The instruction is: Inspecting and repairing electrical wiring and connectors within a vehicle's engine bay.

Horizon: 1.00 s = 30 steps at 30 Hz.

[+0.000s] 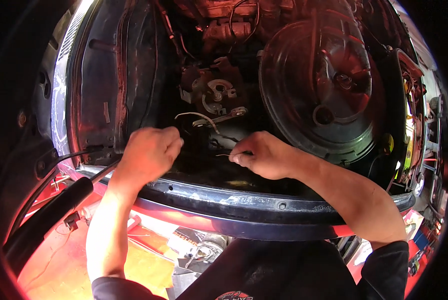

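My right hand (268, 154) is closed in a pinch on a thin wire (224, 155), whose end sticks out to the left of the fingertips. My left hand (151, 154) is curled closed at the left; its fingertips are turned away, so anything inside them is hidden. Between and beyond my hands lies a combination wrench (220, 117), and a pale thin cable (203, 115) curves over it. Further back, a flat metal bracket (214, 90) with a round cut-out rests on the dark floor of a car's luggage bay.
A round spare-wheel well (294, 95) fills the right of the bay. The painted metal sill (224, 199) crosses in front of my body. A black gas strut (49, 220) slants at lower left. Below the sill, assorted parts (204, 250) lie on the red floor.
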Motion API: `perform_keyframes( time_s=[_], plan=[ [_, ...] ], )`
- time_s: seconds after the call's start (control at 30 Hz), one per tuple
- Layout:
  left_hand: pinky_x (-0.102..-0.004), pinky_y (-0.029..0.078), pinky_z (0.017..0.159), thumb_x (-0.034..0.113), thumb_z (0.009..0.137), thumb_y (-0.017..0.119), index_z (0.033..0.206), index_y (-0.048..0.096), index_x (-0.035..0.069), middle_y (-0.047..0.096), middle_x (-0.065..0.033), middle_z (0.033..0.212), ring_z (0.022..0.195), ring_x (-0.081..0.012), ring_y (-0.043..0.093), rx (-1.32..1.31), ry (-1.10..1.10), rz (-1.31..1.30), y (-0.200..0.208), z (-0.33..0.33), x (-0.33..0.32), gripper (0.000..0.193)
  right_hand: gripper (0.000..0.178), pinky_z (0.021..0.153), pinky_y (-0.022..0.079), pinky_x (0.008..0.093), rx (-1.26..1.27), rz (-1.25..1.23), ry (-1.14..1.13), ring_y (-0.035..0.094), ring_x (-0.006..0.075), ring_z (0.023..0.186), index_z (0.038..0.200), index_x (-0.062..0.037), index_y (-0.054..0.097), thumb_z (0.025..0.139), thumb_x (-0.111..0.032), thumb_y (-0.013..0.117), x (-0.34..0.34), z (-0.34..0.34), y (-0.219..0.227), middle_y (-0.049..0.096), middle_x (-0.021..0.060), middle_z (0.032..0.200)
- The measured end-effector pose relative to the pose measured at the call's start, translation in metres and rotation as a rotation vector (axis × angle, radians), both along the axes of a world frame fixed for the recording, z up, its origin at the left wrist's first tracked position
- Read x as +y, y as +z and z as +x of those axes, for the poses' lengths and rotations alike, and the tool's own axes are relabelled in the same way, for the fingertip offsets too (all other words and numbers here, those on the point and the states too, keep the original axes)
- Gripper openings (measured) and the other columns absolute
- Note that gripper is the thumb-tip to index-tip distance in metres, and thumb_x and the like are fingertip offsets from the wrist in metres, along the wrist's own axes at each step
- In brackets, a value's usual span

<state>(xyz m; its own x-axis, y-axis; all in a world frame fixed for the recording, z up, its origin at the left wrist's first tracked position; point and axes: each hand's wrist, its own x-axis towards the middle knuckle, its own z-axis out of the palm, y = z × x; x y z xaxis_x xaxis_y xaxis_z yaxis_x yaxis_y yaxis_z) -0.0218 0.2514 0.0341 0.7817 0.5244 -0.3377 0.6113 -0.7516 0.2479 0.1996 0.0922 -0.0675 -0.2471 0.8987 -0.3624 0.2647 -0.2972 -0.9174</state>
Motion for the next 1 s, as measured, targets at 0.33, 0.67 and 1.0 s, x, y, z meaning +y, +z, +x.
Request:
perform_keyframes(
  time_s=[0.33, 0.67, 1.0],
  plan=[
    [-0.0496, 0.052, 0.075, 0.034, 0.094, 0.07, 0.094, 0.064, 0.004, 0.068, -0.018, 0.088, 0.088, -0.0414, 0.067, -0.159, -0.279, -0.101, -0.022, 0.034, -0.023, 0.03, 0.025, 0.078, 0.052, 0.0419, 0.062, -0.005, -0.033, 0.069, 0.0303, 0.08, 0.105, 0.0017, 0.075, 0.098, -0.019, 0.064, 0.007, -0.005, 0.004, 0.071, 0.0216, 0.085],
    [-0.0569, 0.05, 0.076, 0.021, 0.091, 0.061, 0.092, 0.064, 0.002, 0.067, -0.0249, 0.082, 0.085, -0.0468, 0.066, 0.235, -0.001, 0.02, -0.01, 0.001, 0.002, 0.02, 0.024, 0.082, 0.053, 0.0424, 0.083, -0.071, -0.056, 0.071, 0.0302, 0.088, 0.109, 0.0011, 0.074, 0.099, -0.018, 0.063, 0.008, 0.001, 0.01, 0.073, 0.0199, 0.09],
    [-0.0413, 0.056, 0.085, 0.015, 0.087, 0.077, 0.112, 0.074, 0.0, 0.075, -0.0202, 0.094, 0.091, -0.0362, 0.073, 0.045, 0.406, -0.206, -0.034, 0.023, 0.019, 0.029, 0.022, 0.07, 0.051, 0.0376, 0.057, 0.103, -0.111, 0.062, 0.02, 0.071, 0.11, 0.0016, 0.07, 0.098, -0.015, 0.062, 0.011, -0.001, -0.008, 0.068, 0.0119, 0.08]
  ],
)
